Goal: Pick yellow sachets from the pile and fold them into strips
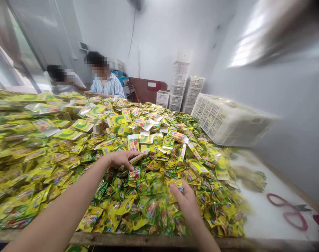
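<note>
My left hand (123, 159) reaches into the heap with thumb and fingers closed round a flat yellowish carton (136, 159), seen edge-on; its fingertips are partly hidden. Nearer the front, my right hand (186, 200) pinches a small yellow sachet (177, 183) between thumb and fingers. Around and under both hands lie many small green and yellow sachets (145, 187) with red printing. Just beyond the left hand, printed yellow and green cartons (146, 139) lie on the pile, some with white flaps open.
A white plastic crate (214, 119) stands at the pile's right edge. Red-handled scissors (288, 210) lie on the white tabletop (259, 217) at right. Stacked white crates (176, 94) stand behind. Two people, one in a striped shirt (110, 85), are across the table at left.
</note>
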Demonstrator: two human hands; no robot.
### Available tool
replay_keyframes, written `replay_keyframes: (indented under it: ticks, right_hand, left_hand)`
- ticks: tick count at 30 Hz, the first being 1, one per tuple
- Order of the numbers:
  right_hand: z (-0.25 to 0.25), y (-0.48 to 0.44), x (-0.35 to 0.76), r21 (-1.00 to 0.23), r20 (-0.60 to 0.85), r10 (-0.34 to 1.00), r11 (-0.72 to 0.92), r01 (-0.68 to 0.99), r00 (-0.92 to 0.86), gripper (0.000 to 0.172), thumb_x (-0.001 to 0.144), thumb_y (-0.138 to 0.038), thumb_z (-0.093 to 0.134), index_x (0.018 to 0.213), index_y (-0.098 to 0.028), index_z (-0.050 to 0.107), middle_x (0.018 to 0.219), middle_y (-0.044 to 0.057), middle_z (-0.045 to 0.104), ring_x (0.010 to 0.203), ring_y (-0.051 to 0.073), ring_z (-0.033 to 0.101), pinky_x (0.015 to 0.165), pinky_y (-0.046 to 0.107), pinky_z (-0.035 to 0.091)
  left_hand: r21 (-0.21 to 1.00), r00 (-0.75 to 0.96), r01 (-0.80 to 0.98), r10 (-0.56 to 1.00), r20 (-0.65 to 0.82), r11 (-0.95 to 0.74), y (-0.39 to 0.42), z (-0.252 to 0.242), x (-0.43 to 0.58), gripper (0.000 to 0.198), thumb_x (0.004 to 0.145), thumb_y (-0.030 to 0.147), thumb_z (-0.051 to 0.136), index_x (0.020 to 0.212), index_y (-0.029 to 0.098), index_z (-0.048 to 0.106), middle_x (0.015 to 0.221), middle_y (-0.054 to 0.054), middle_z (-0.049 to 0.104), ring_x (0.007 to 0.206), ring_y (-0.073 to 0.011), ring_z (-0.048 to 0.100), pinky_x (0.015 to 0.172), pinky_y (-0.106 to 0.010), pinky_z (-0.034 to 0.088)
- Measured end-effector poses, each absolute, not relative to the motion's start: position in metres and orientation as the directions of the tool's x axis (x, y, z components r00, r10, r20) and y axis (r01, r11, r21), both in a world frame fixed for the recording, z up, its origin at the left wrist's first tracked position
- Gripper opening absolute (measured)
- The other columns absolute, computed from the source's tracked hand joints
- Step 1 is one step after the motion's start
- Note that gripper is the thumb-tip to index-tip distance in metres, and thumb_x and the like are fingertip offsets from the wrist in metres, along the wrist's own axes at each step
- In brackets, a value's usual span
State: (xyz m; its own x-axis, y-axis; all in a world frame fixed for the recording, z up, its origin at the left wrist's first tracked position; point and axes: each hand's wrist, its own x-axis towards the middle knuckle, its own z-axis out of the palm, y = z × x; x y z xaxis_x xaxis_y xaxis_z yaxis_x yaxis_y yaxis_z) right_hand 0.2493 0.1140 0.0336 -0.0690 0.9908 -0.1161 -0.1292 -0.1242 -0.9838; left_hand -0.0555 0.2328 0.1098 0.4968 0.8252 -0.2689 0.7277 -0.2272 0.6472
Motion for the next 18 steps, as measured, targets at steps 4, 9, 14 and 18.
replay_keyframes:
  ticks: [4, 9, 14, 18]
  right_hand:
    - [0.032, 0.115, 0.253, -0.975, -0.143, 0.988, -0.130, -0.183, 0.062, 0.040, 0.075, -0.056, 0.069, 0.088, -0.019, 0.061, 0.065, -0.002, 0.056, 0.049, 0.011, 0.045, 0.042, 0.021, 0.033]
    - [0.076, 0.141, 0.256, -0.987, 0.086, 0.974, 0.112, -0.117, 0.209, 0.032, 0.086, -0.049, 0.059, 0.093, -0.018, 0.059, 0.078, 0.002, 0.064, 0.067, 0.017, 0.057, 0.061, 0.026, 0.046]
    - [0.107, 0.155, 0.237, -0.917, 0.399, 0.875, 0.378, 0.129, 0.275, 0.027, 0.094, -0.043, 0.050, 0.103, -0.019, 0.058, 0.092, 0.005, 0.066, 0.082, 0.019, 0.060, 0.076, 0.030, 0.047]
    - [0.086, 0.140, 0.221, -0.850, 0.474, 0.870, 0.413, 0.327, 0.134, 0.020, 0.096, -0.037, 0.049, 0.094, -0.020, 0.060, 0.090, 0.005, 0.064, 0.084, 0.019, 0.058, 0.079, 0.030, 0.043]
  left_hand:
    - [0.553, 0.361, 0.804, 0.917, -0.166, -0.216, 0.240, 0.110, -0.036, 0.055, 0.056, 0.052, 0.078, 0.096, 0.018, 0.062, 0.081, 0.000, 0.067, 0.076, -0.0236, 0.063, 0.061, -0.027, 0.044]
    - [0.379, 0.214, 0.892, 0.968, 0.131, -0.248, 0.217, 0.120, 0.023, 0.049, 0.062, 0.058, 0.074, 0.082, 0.021, 0.049, 0.081, -0.001, 0.055, 0.074, -0.0226, 0.054, 0.059, -0.028, 0.031]
    - [0.312, 0.181, 0.921, 0.965, 0.190, -0.234, 0.156, 0.113, 0.076, 0.041, 0.066, 0.054, 0.072, 0.082, 0.025, 0.048, 0.075, 0.001, 0.058, 0.066, -0.0223, 0.056, 0.055, -0.029, 0.026]
    - [0.327, -0.034, 0.944, 0.971, 0.238, -0.047, 0.123, 0.092, 0.088, 0.037, 0.072, 0.054, 0.066, 0.084, 0.025, 0.046, 0.079, -0.004, 0.061, 0.074, -0.0285, 0.060, 0.059, -0.032, 0.029]
